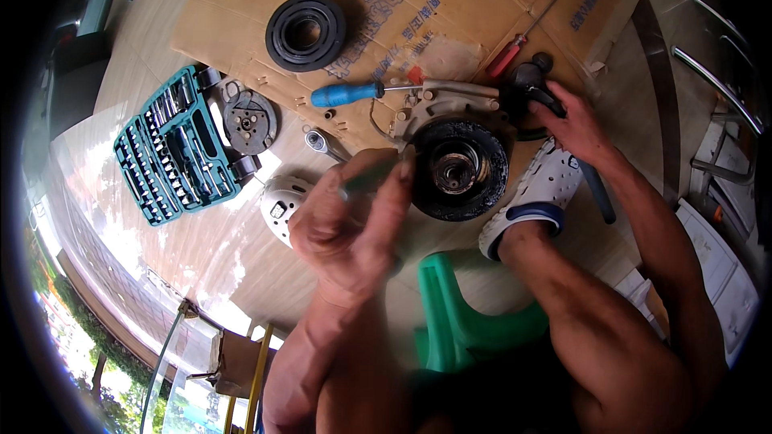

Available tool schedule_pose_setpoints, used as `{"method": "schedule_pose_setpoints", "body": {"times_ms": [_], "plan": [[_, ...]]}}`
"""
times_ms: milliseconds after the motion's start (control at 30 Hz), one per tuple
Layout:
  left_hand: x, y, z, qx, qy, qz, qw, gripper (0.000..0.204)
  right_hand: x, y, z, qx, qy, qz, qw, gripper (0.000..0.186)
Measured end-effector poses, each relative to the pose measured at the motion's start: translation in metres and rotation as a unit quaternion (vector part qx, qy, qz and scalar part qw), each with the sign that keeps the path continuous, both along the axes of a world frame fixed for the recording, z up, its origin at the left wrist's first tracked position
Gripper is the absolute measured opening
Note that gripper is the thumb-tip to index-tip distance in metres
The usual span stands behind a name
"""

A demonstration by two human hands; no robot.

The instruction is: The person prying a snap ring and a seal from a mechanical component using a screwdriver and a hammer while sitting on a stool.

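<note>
Reference: centre of the black pulley assembly (457,173), which sits between the two white clogs (540,185). The left hand (346,221), at 8 o'clock, pinches a slender greenish item (371,180) between thumb and fingers; motion blur obscures its type. The right hand (577,124), at 2 o'clock, has its fingers against a dark hammer-like tool (531,78); grip closure cannot be determined. Blue-handled screwdriver (346,95): 10 o'clock. Red-handled screwdriver (507,57): 1 o'clock. Ratchet (320,143) and, farther out, socket set (186,162): 9 o'clock.
</note>
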State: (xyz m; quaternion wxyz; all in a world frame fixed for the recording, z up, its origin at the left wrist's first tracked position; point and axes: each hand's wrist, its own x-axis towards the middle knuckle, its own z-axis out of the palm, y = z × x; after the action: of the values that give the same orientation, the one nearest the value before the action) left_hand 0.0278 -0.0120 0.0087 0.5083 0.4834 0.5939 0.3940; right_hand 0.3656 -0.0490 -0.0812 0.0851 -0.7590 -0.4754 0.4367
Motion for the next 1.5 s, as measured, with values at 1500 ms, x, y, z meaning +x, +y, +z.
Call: {"method": "schedule_pose_setpoints", "body": {"times_ms": [1500], "plan": [[0.001,-0.004,0.0,0.01,0.004,0.012,1.0,0.019,-0.002,0.003,0.008,-0.039,-0.009,-0.013,0.999,0.03]]}}
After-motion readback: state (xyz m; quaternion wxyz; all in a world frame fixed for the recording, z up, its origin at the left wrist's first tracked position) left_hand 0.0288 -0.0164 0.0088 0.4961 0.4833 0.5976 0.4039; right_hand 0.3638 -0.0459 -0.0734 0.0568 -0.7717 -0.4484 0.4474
